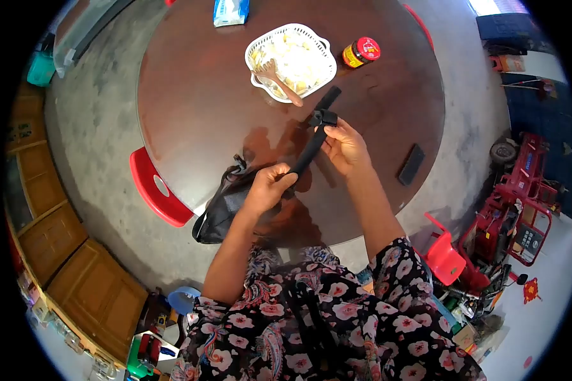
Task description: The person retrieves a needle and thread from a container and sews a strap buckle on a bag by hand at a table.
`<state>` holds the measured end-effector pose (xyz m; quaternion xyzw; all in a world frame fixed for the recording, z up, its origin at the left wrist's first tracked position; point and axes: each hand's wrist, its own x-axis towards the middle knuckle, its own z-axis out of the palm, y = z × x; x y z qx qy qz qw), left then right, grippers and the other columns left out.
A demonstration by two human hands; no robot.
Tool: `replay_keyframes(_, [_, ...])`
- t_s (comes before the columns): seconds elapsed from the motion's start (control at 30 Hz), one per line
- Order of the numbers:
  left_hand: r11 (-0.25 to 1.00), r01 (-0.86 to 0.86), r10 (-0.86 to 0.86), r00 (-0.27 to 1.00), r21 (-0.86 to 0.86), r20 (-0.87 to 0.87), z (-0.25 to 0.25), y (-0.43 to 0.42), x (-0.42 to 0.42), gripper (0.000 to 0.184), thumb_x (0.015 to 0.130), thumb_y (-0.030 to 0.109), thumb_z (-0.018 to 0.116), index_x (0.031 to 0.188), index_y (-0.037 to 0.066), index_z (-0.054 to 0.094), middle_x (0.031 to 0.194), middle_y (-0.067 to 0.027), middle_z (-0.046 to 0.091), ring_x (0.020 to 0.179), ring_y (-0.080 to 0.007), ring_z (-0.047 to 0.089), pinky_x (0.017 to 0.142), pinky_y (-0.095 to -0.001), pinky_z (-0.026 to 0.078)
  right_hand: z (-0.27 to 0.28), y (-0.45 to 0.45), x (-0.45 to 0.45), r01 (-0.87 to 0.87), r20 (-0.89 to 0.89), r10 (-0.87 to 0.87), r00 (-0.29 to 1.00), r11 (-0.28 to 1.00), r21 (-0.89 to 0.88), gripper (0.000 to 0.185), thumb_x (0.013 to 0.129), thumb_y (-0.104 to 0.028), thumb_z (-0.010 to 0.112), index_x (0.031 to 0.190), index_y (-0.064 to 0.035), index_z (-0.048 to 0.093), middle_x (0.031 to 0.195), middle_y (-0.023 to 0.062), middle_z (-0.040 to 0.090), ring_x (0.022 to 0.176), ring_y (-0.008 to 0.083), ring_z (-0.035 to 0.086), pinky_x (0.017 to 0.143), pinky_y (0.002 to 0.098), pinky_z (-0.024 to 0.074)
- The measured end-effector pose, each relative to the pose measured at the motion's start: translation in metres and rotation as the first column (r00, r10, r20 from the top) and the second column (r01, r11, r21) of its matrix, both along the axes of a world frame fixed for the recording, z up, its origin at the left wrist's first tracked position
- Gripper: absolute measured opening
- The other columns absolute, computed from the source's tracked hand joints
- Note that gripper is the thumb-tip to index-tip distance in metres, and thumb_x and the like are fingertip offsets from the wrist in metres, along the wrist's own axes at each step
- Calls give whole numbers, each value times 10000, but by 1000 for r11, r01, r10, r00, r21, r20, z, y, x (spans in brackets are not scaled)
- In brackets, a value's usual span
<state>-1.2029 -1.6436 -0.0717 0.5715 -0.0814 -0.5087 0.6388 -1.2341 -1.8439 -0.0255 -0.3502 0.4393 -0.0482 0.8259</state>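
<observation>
A black rod-like object (310,152) with a clamp-like part near its upper end is held over the round brown table (197,82). My left hand (271,187) grips its lower end. My right hand (344,147) has its fingers closed on it just below the clamp part. Under and beside my left hand lies a black bag (219,213) at the table's near edge. Beyond the rod's far end is a white basket (329,66) of pale food pieces, with a brown fork (285,87) lying across it.
A red-lidded jar (361,52) stands right of the basket, and a blue-white packet (231,13) is at the far edge. A black phone (411,165) lies on the right. Red stools (156,189) and a red vehicle (515,190) surround the table.
</observation>
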Motion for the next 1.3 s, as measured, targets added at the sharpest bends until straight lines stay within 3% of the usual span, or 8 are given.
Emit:
replay_keyframes(0.37, [986,156,-159,986,-62,-49,18,-7,6,121,878,99,542,975,37,578,743,43,523,654,-31,458,572,-189,379,7,-1,5,-172,187,152,970,981,92,426,763,115,492,1157,-45,510,1036,91,592,891,182,593,816,325,475])
replay_keyframes(0.5, [976,-86,31,965,-201,-262,27,-33,17,205,873,118,578,1054,37,528,814,25,523,731,-55,491,665,-197,424,6,2,4,-237,238,239,941,971,-35,374,769,110,504,1119,-18,537,1031,94,592,878,175,591,810,303,476])
replay_keyframes(0.6, [960,-238,250,966,-150,67,28,-46,17,190,860,139,615,985,21,533,830,2,554,737,-50,487,643,-197,418,7,3,3,-263,235,290,928,955,-140,333,770,103,517,1082,-6,560,1009,78,592,891,153,575,816,281,459])
replay_keyframes(0.87, [904,-372,389,920,-212,44,38,-49,22,132,852,73,605,953,27,533,837,33,552,735,-34,485,633,-176,407,25,15,4,-288,297,342,891,934,-211,236,784,56,551,1014,7,575,973,54,584,904,114,540,819,255,426])
replay_keyframes(0.93, [948,-303,317,907,-94,277,31,-47,23,120,851,58,600,945,29,531,828,27,554,695,-36,481,605,-181,409,32,15,6,-288,279,324,904,944,-163,221,788,44,561,1006,8,575,962,50,588,890,105,540,816,250,424])
replay_keyframes(1.07, [972,-234,222,927,3,302,40,-50,24,122,860,16,559,968,18,504,798,11,542,647,-50,484,565,-188,426,40,17,13,-241,122,296,948,911,-335,133,783,-4,619,907,-19,573,854,15,599,801,70,529,757,220,416])
replay_keyframes(1.13, [883,-460,467,881,-92,83,47,-55,25,250,827,-14,559,1069,16,509,720,-7,553,608,-51,491,528,-209,456,33,16,18,-104,143,170,975,919,-379,95,778,-26,646,812,-54,562,761,-16,575,698,44,493,672,201,402])
replay_keyframes(1.3, [923,-332,353,932,-196,85,64,-52,31,415,837,-19,540,1238,61,470,769,-1,540,611,-36,485,503,-197,450,51,12,19,-121,133,198,971,890,-439,90,777,-46,662,802,-63,577,731,-12,564,645,39,484,594,196,406])
